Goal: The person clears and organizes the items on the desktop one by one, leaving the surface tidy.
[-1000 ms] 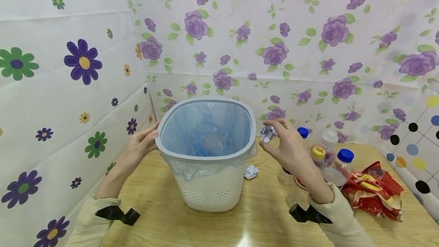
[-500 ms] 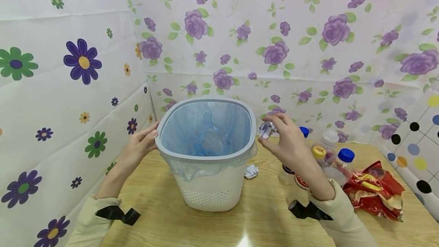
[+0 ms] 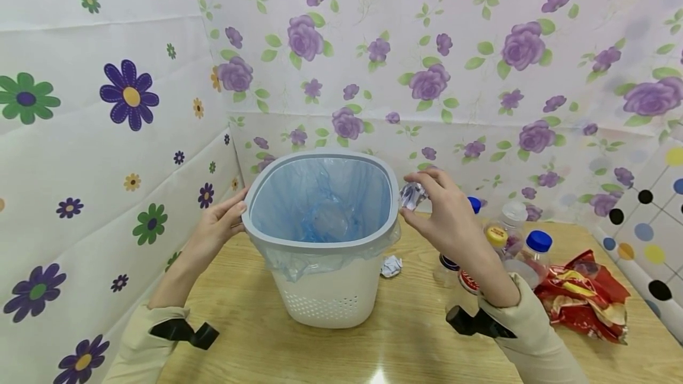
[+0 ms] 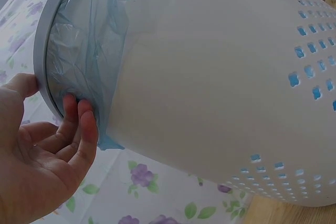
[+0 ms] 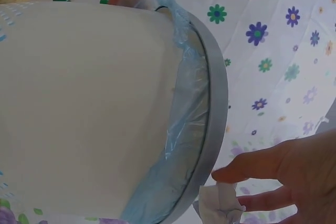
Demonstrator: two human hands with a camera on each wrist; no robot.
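Note:
A white trash bin [image 3: 331,304] with a grey rim [image 3: 320,247] and a blue plastic bag [image 3: 288,188] lining it stands upright on the table. My left hand [image 3: 213,230] holds the bin's rim at its left side, thumb on the grey ring and fingertips against the bag below it in the left wrist view. Just right of the rim, my right hand [image 3: 448,218] pinches a crumpled paper ball [image 3: 412,195] between thumb and fingers. A second paper ball [image 3: 391,266] lies on the table beside the bin. Something clear and rounded shows at the bottom of the bag.
Several clear plastic jars [image 3: 525,268] with blue, yellow and clear lids stand to the right, partly hidden by my right forearm. Beyond them lies a crumpled red snack packet [image 3: 581,298]. Flower-patterned sheets hang behind and at the left of the wooden table [image 3: 416,342].
The right hand has moved slightly left and up with the paper ball, closer to the bin's rim. The left hand and the bin have stayed in place.

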